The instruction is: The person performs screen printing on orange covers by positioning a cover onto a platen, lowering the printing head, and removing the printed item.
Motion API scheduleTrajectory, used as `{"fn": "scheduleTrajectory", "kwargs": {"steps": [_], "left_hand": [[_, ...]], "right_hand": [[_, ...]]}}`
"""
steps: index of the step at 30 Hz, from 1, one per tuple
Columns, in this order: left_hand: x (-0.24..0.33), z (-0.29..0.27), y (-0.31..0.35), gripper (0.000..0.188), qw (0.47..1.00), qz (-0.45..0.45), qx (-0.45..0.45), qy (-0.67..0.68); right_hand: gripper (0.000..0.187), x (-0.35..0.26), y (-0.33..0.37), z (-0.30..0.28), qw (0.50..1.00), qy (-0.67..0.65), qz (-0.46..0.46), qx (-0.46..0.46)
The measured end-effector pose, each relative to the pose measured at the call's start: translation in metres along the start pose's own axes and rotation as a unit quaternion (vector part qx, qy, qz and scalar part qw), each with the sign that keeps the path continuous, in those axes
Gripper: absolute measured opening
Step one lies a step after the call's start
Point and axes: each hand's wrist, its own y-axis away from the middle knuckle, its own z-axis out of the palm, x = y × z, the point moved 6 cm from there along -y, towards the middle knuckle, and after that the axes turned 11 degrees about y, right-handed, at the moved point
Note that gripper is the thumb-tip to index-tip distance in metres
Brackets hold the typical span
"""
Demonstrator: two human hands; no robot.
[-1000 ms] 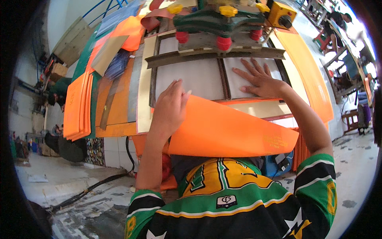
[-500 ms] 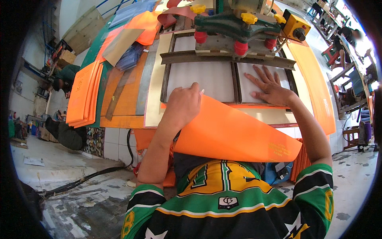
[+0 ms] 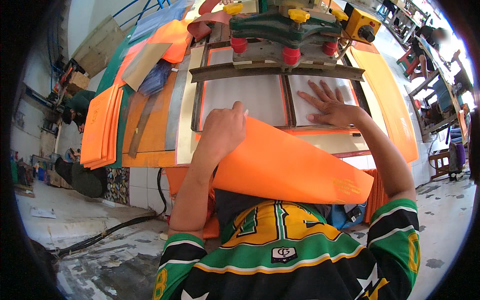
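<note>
My left hand is closed on the upper left corner of a bendy orange plastic sheet. This sheet slants down in front of my body, past the table edge, with small gold print near its right end. My right hand lies flat, fingers spread, on the white panel inside the right opening of a dark metal frame. Thin orange edges show around the white panels within the frame. Both hands are just on the near side of a press head, green with red feet and yellow knobs.
A stack of orange folders stands at the table's left edge. Clear plastic pieces and brown card lie behind it. Long orange sheets hang over the right side. A yellow control box sits beside the press. Other people are farther off.
The whole view has shifted slightly. More orange edging now shows around the white panels in the frame. Both hands keep nearly the same place and hold.
</note>
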Motion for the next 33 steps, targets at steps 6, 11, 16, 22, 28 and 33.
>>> {"fn": "scheduleTrajectory", "kwargs": {"steps": [6,11,16,22,28,33], "left_hand": [[0.002,0.000,-0.002,0.029,1.000,0.005,-0.007,-0.004],[0.003,-0.002,-0.003,0.029,1.000,0.004,0.000,-0.002],[0.004,-0.002,-0.003,0.028,1.000,0.005,0.000,0.000],[0.008,0.001,-0.001,0.024,1.000,0.016,0.017,-0.013],[0.005,0.001,0.005,0.024,0.999,-0.019,0.035,-0.005],[0.010,0.003,0.004,0.024,0.999,-0.025,0.027,-0.019]], "right_hand": [[0.073,0.008,-0.007,0.007,0.999,-0.014,0.003,-0.028],[0.073,0.007,-0.009,0.005,1.000,-0.015,-0.001,-0.025],[0.075,0.008,-0.005,0.002,1.000,0.005,0.008,-0.012],[0.076,0.008,-0.001,0.003,1.000,-0.005,0.007,0.022],[0.077,0.014,-0.001,0.009,0.994,-0.058,0.017,0.095],[0.077,0.016,0.000,0.013,0.993,-0.058,0.000,0.103]]}}
